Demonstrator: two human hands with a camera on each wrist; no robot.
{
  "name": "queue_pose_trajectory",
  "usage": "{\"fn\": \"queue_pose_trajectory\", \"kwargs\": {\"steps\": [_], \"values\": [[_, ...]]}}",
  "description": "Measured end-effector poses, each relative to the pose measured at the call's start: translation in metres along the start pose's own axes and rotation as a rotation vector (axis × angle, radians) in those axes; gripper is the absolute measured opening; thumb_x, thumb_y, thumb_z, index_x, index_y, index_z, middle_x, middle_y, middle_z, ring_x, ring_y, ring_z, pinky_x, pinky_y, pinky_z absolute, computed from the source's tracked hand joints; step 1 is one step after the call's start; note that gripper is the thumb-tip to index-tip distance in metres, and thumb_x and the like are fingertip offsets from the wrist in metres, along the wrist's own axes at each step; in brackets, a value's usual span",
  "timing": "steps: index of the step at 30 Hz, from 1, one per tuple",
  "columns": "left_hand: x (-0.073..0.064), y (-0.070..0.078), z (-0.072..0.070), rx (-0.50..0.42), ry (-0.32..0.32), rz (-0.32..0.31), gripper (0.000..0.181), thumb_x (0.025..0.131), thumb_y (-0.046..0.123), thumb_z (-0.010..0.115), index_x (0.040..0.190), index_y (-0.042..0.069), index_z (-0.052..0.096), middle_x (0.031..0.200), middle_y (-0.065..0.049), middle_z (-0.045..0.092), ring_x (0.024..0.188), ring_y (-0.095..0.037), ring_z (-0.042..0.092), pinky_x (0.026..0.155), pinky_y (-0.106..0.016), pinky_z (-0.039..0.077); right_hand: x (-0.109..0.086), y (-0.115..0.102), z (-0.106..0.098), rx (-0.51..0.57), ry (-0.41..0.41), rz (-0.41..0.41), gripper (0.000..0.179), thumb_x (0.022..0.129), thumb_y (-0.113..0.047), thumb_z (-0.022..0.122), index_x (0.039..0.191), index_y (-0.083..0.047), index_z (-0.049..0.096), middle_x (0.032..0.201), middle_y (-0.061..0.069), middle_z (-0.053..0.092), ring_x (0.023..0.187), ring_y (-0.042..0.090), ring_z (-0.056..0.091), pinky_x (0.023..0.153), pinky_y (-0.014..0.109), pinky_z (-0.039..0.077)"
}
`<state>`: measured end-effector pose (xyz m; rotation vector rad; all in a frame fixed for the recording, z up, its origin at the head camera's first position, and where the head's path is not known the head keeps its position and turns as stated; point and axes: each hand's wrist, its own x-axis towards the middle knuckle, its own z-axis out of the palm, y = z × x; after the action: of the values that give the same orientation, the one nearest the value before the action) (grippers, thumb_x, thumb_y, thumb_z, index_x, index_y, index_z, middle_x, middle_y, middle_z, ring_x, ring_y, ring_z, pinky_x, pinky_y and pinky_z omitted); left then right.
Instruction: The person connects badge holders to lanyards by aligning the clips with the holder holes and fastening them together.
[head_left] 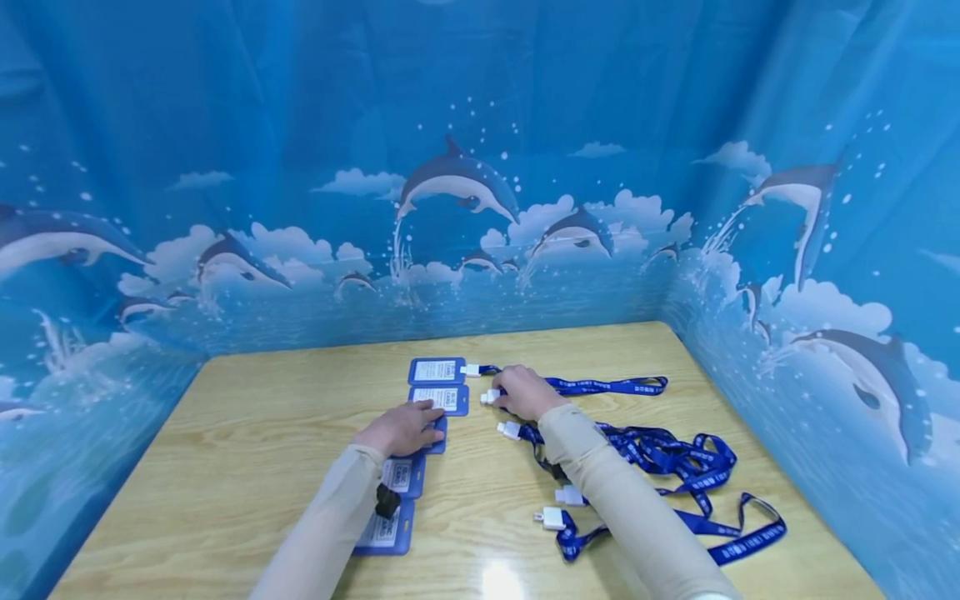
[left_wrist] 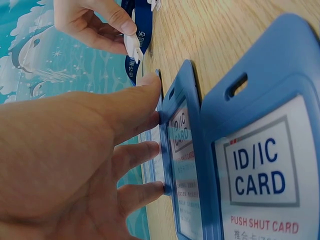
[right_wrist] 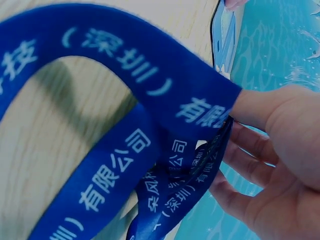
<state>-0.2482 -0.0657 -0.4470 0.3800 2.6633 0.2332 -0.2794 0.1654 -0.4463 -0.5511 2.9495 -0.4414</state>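
Table [head_left: 262, 433]: wood-grained.
Left hand [head_left: 401, 429]: spread, card holder [left_wrist: 186, 165] touched.
Right hand [head_left: 527, 393]: clip [head_left: 489, 397] pinched, lanyards [head_left: 667, 454] strewn at its four o'clock.

Smooth plastic holders [head_left: 438, 372]; cloth lanyards [right_wrist: 150, 75]; glossy wood-grain table [head_left: 262, 433]

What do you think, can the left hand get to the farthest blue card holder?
Probably yes: the farthest blue card holder lies just past the left hand, with only another flat card holder between, and its face looks uncovered.
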Motion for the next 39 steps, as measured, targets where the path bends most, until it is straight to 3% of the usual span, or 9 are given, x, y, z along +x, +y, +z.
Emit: {"fn": "queue_pose_trajectory", "kwargs": {"steps": [30,39], "values": [[-0.0002,-0.0011,0.0018,-0.006,0.010,0.005,0.055,0.103,0.047,0.053,0.153,0.025,0.046,0.165,-0.004,0.033,0.152,-0.036,0.029,0.121,-0.060,0.030,0.0027,-0.0005,0.0083,0.019,0.032,0.031,0.026,0.092,-0.017,0.076,0.116,-0.007,0.074,0.113,0.009,0.071,0.108,0.027,0.067,0.099,0.041,0.057],[0.0007,-0.0015,0.0035,-0.002,0.003,0.013,0.057,0.102,0.048,0.053,0.154,0.026,0.044,0.166,-0.003,0.031,0.153,-0.035,0.026,0.122,-0.060,0.028,0.0032,-0.0005,0.0103,0.009,0.056,0.001,0.024,0.091,-0.016,0.077,0.113,-0.005,0.074,0.108,0.009,0.071,0.104,0.027,0.068,0.096,0.041,0.058]]}}
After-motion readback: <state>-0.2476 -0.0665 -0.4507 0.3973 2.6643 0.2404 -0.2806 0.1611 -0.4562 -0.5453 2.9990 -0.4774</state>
